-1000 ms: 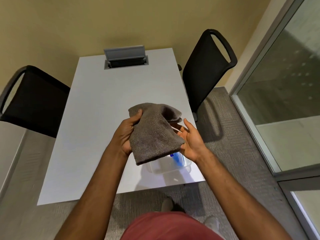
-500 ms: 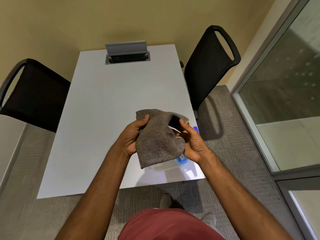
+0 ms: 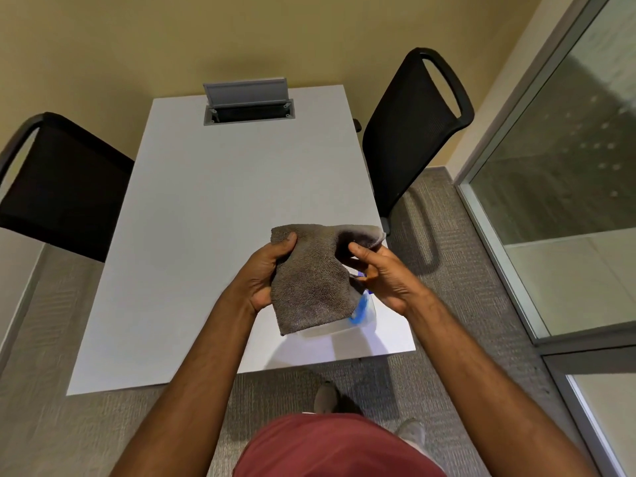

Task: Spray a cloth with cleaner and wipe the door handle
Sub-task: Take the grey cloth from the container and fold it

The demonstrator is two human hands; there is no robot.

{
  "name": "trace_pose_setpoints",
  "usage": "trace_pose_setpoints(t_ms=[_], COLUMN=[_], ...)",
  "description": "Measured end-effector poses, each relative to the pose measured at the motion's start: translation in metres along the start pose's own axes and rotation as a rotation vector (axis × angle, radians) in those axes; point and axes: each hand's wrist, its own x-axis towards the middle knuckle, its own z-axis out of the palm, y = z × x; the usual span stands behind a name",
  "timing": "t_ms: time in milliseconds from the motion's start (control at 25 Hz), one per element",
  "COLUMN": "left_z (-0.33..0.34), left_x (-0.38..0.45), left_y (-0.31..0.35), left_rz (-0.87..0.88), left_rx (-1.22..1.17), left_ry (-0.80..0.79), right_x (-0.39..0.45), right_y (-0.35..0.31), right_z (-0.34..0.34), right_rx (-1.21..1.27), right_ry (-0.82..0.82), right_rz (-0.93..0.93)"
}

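Note:
A grey terry cloth (image 3: 313,284) hangs folded over the table's near right corner, held between both hands. My left hand (image 3: 265,273) grips its left edge, thumb on the top corner. My right hand (image 3: 385,277) pinches the right edge, with the cloth's upper right corner draped over its fingers. Under the cloth a clear plastic bin (image 3: 330,330) holds a blue and clear item (image 3: 361,309), mostly hidden; I cannot tell whether it is the cleaner. No door handle is in view.
The white table (image 3: 206,218) has an open cable box (image 3: 246,98) at its far end. Black chairs stand on the left (image 3: 62,187) and right (image 3: 406,132). A glass wall with a metal frame (image 3: 557,166) runs along the right. Grey carpet lies underfoot.
My right hand went from lying open under the cloth to pinching its right edge. The cloth stays gathered between both hands above the bin.

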Motion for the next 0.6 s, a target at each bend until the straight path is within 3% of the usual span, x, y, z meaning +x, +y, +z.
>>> trace_pose_setpoints(t_ms=[440, 600], left_z=[-0.014, -0.023], left_x=[-0.015, -0.024], left_y=[0.023, 0.042], left_rz=[0.138, 0.228], left_rx=[0.164, 0.383], left_ry=[0.020, 0.076], right_x=[0.000, -0.008], right_y=[-0.017, -0.032], right_z=[0.016, 0.037], right_rx=[0.109, -0.180], right_ry=[0.001, 0.149], right_rz=[-0.146, -0.326])
